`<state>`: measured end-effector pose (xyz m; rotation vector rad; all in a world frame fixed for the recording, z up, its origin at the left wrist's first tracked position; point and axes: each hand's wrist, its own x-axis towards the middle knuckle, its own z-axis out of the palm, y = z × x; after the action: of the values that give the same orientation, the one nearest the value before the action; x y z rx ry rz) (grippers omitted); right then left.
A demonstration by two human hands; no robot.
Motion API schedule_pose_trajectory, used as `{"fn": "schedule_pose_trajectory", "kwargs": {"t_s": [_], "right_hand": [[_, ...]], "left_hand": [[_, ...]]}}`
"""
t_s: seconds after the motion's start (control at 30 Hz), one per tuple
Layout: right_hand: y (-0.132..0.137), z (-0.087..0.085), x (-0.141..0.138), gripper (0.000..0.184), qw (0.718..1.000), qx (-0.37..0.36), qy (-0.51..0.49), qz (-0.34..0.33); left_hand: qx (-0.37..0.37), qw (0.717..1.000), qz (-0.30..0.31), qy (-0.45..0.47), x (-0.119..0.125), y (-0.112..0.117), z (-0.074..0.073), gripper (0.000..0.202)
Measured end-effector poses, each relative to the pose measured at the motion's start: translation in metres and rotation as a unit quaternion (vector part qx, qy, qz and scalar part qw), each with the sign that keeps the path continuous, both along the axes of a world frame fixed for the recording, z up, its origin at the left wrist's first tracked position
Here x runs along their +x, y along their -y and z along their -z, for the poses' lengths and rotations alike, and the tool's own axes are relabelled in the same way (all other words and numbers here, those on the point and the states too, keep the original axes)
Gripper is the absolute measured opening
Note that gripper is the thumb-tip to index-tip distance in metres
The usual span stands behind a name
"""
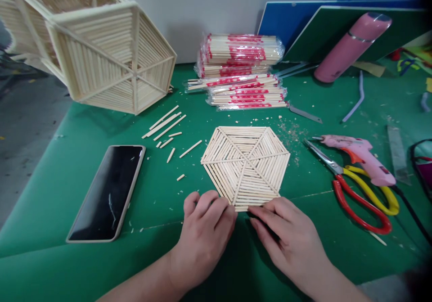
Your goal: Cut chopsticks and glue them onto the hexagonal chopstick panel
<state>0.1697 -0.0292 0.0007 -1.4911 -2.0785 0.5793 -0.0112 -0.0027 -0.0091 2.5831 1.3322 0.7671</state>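
Note:
A flat hexagonal panel of wooden sticks (251,155) lies on the green table, with thin spokes crossing at its middle. One short stick (241,208) runs along its near edge. My left hand (207,234) is closed, its curled fingertips pressing on the left end of that stick at the panel's near-left corner. With thumb and fingers drawn together, my right hand (290,239) grips the same edge further right. The fingertips partly cover both ends of the stick. Loose cut stick pieces (168,124) are scattered left of the panel.
A large hexagonal stick structure (111,59) stands back left, above a phone (106,194). Wrapped chopstick bundles (245,72) lie behind the panel. On the right are scissors (361,194), a pink glue gun (361,155) with a cord, a metal blade (305,114) and a pink flask (353,47).

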Motion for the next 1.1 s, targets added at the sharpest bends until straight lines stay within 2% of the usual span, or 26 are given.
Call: {"fn": "schedule_pose_trajectory", "kwargs": {"t_s": [0.3,0.4,0.47,0.6,0.7,0.83,0.93,1.0,1.1], "right_hand": [[0.007,-0.005,-0.005,0.024,0.998,-0.045,-0.019,0.027],[0.010,-0.007,-0.003,0.026,0.995,-0.084,-0.037,0.031],[0.011,-0.009,-0.003,0.027,0.989,-0.136,-0.050,0.027],[0.012,-0.016,-0.006,0.041,0.947,-0.298,-0.110,0.041],[0.013,-0.019,-0.010,0.047,0.906,-0.370,-0.189,0.079],[0.013,-0.021,-0.015,0.055,0.848,-0.432,-0.277,0.130],[0.011,-0.024,-0.018,0.062,0.812,-0.453,-0.329,0.166],[0.008,-0.028,-0.018,0.063,0.801,-0.458,-0.344,0.172],[0.003,-0.033,-0.017,0.061,0.804,-0.458,-0.341,0.168]], "left_hand": [[0.004,1.000,-0.010,0.001,0.002,-0.001,-0.003,0.009],[0.005,1.000,-0.007,-0.004,0.001,0.000,-0.005,0.010],[0.003,1.000,-0.009,-0.004,0.001,0.000,-0.005,0.011],[-0.009,1.000,-0.005,-0.007,0.001,-0.001,-0.005,0.010],[-0.010,1.000,-0.005,0.000,0.001,-0.001,-0.004,0.011],[-0.012,1.000,-0.008,0.009,0.002,0.000,-0.003,0.011],[-0.011,1.000,-0.009,0.006,0.001,0.000,-0.004,0.012],[-0.011,1.000,-0.012,0.008,0.001,0.000,-0.004,0.013],[-0.011,1.000,-0.013,0.010,0.001,0.000,-0.004,0.012]]}}
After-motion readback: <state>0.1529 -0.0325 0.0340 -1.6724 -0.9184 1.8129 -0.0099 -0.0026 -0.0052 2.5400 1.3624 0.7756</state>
